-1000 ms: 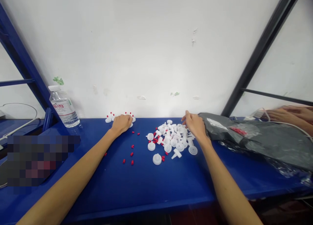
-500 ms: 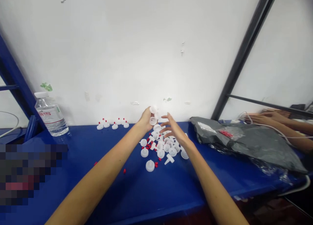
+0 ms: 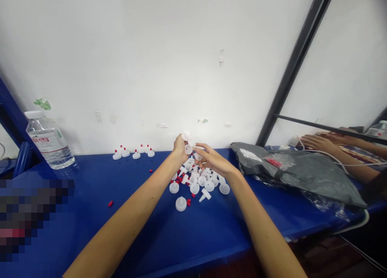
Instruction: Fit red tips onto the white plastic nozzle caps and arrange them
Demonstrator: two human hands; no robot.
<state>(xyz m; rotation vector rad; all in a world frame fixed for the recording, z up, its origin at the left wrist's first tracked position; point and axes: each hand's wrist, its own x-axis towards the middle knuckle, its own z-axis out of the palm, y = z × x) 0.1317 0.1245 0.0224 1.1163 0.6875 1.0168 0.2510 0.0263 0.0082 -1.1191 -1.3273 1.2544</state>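
Observation:
My left hand (image 3: 180,148) is closed around a few white plastic nozzle caps (image 3: 188,149), held above the pile close to the wall. Just to its right, my right hand (image 3: 213,161) has its fingers curled round another white cap (image 3: 198,156), thumb side partly hidden. Beneath both hands lies a heap of white nozzle caps (image 3: 209,185) mixed with small red tips (image 3: 189,202). One white cap (image 3: 181,204) sits apart at the front of the heap. Along the wall to the left stand several white caps with red tips fitted (image 3: 136,154).
A water bottle (image 3: 50,143) stands at the left on the blue table (image 3: 90,229). A grey plastic bag (image 3: 290,173), with a small clear bag of red pieces (image 3: 274,162) on it, lies at the right. Behind a black post (image 3: 290,68), another person's hands (image 3: 320,145) show.
My right hand has come down and left toward my left hand, and its fingers have closed on a white cap. My left hand still holds its caps. The view has shifted slightly.

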